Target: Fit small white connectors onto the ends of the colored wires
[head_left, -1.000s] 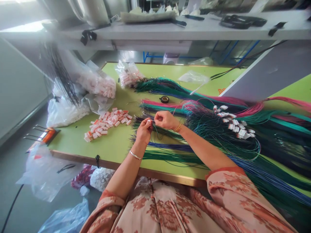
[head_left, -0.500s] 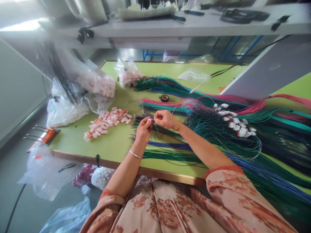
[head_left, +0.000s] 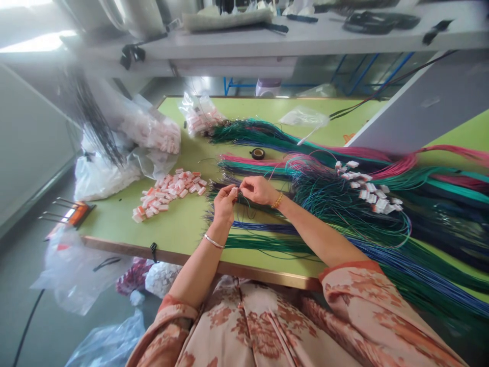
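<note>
Pinched in L hand (head_left: 224,202) is white plug (head_left: 235,190); R hand (head_left: 258,190) is closed nearby, contents unclear. Plug pile (head_left: 170,191) seen left, wires (head_left: 319,196) right.

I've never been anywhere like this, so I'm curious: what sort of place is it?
Probably a small workshop for assembling wiring. Long bundles of coloured wires lie across the green table, beside a loose pile of small white-and-orange connectors, with bagged ones behind.
</note>
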Demonstrator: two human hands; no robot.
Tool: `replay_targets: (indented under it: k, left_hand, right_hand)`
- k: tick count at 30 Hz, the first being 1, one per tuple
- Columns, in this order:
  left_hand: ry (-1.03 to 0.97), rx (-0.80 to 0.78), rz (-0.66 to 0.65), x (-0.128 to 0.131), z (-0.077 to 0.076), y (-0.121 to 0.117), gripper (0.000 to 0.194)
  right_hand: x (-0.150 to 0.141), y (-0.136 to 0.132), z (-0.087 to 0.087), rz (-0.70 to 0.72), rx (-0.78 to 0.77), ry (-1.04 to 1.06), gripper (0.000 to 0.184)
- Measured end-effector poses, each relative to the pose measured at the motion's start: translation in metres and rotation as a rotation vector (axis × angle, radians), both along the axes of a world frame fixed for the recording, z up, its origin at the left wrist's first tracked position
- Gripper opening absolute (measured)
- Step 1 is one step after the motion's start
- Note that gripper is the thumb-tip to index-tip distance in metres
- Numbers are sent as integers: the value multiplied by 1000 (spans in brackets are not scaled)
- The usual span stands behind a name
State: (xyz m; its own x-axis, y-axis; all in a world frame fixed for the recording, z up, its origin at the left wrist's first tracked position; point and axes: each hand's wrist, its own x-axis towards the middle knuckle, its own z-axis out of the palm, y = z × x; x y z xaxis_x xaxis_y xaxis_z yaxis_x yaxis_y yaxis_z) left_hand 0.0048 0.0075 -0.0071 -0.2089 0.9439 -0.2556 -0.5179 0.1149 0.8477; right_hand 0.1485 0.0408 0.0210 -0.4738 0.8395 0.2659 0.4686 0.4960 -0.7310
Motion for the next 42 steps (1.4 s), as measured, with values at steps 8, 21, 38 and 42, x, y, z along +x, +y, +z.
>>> replay_targets:
  k: [8, 21, 38, 42]
  left_hand:
    - [129, -22, -31, 1, 4, -3, 24]
    - [290, 168, -190, -6, 61, 3, 23]
    - [1236, 603, -381, 20, 71, -3, 9]
    - [1159, 442, -556, 16, 64, 13, 18]
  right_hand:
    - [-6, -7, 8, -71, 122, -215, 11]
    - [4, -35, 15, -180, 122, -313, 83]
    - [56, -15, 30, -99, 187, -518, 23]
    - [71, 9, 37, 90, 18, -277, 25]
